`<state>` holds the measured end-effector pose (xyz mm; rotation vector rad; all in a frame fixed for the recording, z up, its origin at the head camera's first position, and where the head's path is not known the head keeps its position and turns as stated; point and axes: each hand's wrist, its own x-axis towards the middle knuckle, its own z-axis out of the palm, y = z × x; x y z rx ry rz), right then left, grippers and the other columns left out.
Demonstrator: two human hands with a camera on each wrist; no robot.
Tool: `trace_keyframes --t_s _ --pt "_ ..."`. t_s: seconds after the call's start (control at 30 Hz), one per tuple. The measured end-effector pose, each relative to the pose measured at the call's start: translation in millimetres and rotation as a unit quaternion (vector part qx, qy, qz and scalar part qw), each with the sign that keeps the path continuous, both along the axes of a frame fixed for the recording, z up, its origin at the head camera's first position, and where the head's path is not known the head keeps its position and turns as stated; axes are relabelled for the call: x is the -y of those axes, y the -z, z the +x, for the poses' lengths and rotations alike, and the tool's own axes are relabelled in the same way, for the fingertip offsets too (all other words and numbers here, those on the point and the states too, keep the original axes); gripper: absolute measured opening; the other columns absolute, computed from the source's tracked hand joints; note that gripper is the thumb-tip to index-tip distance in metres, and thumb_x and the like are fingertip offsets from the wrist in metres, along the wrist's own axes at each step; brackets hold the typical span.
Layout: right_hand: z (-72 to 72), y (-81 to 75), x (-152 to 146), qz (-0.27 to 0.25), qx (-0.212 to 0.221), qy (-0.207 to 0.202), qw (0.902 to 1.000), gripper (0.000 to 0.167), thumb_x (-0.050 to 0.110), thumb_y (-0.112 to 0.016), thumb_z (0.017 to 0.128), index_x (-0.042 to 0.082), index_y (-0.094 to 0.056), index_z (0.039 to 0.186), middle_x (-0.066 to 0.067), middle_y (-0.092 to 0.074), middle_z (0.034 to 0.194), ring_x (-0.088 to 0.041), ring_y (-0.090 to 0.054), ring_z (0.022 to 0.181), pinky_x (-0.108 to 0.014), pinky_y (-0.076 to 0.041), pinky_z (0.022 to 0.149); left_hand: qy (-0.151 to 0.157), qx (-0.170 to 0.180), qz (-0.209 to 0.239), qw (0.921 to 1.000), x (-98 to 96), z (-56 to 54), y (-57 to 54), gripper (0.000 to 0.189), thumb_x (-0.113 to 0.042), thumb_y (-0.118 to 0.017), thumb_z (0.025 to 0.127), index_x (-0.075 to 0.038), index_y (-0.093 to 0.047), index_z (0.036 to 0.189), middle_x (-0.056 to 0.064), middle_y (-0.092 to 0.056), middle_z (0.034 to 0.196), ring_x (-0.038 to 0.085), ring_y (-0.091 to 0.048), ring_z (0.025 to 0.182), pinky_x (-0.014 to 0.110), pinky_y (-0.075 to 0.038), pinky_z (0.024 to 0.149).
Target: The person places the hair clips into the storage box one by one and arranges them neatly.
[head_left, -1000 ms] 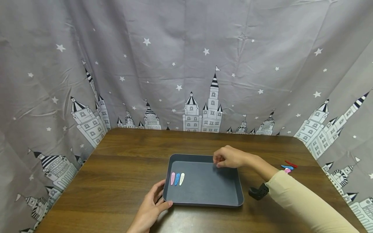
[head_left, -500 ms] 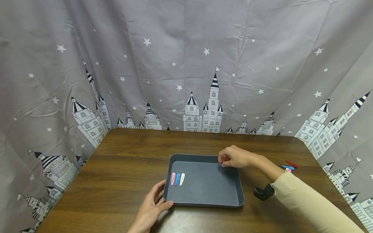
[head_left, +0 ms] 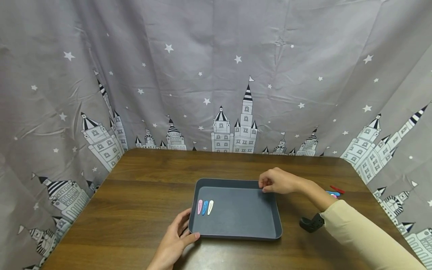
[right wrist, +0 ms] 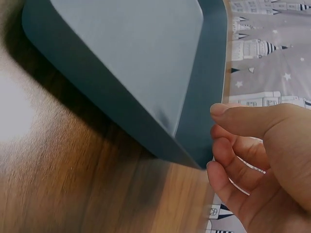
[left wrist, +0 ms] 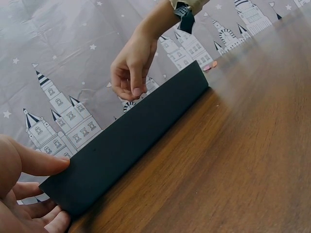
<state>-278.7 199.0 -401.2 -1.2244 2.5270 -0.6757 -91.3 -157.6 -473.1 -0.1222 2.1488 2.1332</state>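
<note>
A grey rectangular tray [head_left: 241, 217] lies on the wooden table. Three snap hair clips sit side by side near its left wall: a pink clip [head_left: 200, 207], a blue clip [head_left: 205, 207] and a cream clip [head_left: 210, 207]. My left hand [head_left: 173, 239] holds the tray's near left corner, its thumb on the rim and its fingers around the side, as the left wrist view shows. Over the tray's far right corner hovers my right hand [head_left: 278, 180], fingers loosely curled. Nothing shows between its thumb and fingers in the right wrist view.
Further right on the table [head_left: 152, 183] lie a red clip [head_left: 337, 189], a blue clip [head_left: 333, 193] and a pink clip [head_left: 334, 196], partly overlapping. A grey curtain [head_left: 216, 75] with printed castles hangs behind the table. A black device [head_left: 312, 223] hangs at the right wrist.
My right hand has moved a little to the right above the tray's far side, toward its far right corner. The left hand, tray and clips have stayed in place.
</note>
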Motion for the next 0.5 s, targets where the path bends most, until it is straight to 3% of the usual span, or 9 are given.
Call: trace_keyframes --t_s 0.5 --pt "3.3 -5.7 -22.4 -0.009 -0.001 0.017 0.9998 0.009 -0.001 -0.075 0.090 0.006 -0.071 0.091 0.010 -0.062 0.078 -0.007 -0.055 0.071 -0.026 -0.050 0.062 0.002 0.011 0.001 0.9999 -0.1 1.4 -2.2 0.076 0.009 -0.073 0.087 0.000 -0.039 0.154 0.031 -0.040 0.154 0.048 -0.037 0.142 0.050 -0.045 0.110"
